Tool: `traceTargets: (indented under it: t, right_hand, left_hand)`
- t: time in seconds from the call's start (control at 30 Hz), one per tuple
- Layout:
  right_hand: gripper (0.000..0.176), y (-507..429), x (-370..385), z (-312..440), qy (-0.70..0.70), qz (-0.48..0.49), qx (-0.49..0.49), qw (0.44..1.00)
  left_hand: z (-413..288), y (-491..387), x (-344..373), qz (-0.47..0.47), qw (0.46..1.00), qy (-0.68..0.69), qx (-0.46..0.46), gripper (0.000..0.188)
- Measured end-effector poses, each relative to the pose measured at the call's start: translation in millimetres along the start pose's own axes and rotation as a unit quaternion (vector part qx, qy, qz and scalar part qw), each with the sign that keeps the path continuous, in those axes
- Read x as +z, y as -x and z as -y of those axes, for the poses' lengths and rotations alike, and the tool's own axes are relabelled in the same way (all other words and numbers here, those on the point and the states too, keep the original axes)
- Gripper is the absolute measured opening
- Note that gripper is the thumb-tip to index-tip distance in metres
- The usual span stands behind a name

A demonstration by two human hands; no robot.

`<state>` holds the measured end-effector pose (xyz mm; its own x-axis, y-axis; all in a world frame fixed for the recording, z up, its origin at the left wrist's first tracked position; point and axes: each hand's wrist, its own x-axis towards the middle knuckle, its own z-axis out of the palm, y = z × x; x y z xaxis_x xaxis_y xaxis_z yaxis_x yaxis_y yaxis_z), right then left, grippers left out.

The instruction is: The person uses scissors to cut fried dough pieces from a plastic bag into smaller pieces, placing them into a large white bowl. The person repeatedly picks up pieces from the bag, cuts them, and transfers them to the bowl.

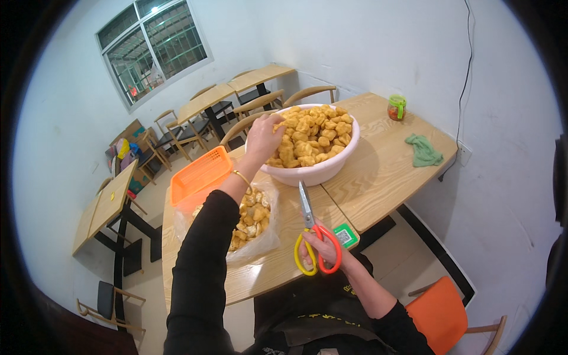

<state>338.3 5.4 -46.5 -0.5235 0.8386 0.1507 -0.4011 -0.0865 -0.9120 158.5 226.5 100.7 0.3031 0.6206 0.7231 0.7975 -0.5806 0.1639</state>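
Note:
A large pale pink plastic basin (306,175) on the wooden table is heaped with golden fried puffs (306,133). My left hand (265,133), a gold-coloured bangle at its wrist, reaches over the basin's left side and touches the puffs; whether its fingers grip one is hard to see. Low at the table's near edge, my right hand (321,248) holds scissors (306,208) with one yellow and one red handle, blades pointing up and closed. Under my left forearm lies a clear plastic bag (273,235) with puffs, several showing pale insides.
An orange plastic basket (202,175) sits at the table's left edge. On the right are a lidded jar (396,108), a green cloth (424,151) and, nearer, a green card with a printed code (345,236). An orange chair (439,317) stands at lower right.

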Motion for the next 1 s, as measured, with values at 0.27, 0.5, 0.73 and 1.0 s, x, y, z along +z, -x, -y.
traceTargets:
  t: [0.27,0.5,0.73,1.0]
  right_hand:
    - [0.058,0.1,-2.3,-1.0,0.031,0.018,-0.022,0.999]
    - [0.044,1.7,2.6,1.4,-0.029,0.002,-0.003,1.0]
    - [0.053,1.3,0.7,-2.5,-0.023,0.008,-0.01,1.0]
    - [0.058,1.0,-0.2,3.5,0.004,0.018,0.01,1.0]
  left_hand:
    - [-15.8,-33.4,34.8,0.085,0.996,-0.038,-0.008,0.026]
    - [7.5,-45.3,11.4,0.094,0.949,0.217,-0.209,0.023]
    - [18.8,-43.2,6.5,0.129,0.946,0.19,-0.23,0.028]
    - [-50.5,-45.0,37.7,0.096,0.995,0.016,-0.018,0.024]
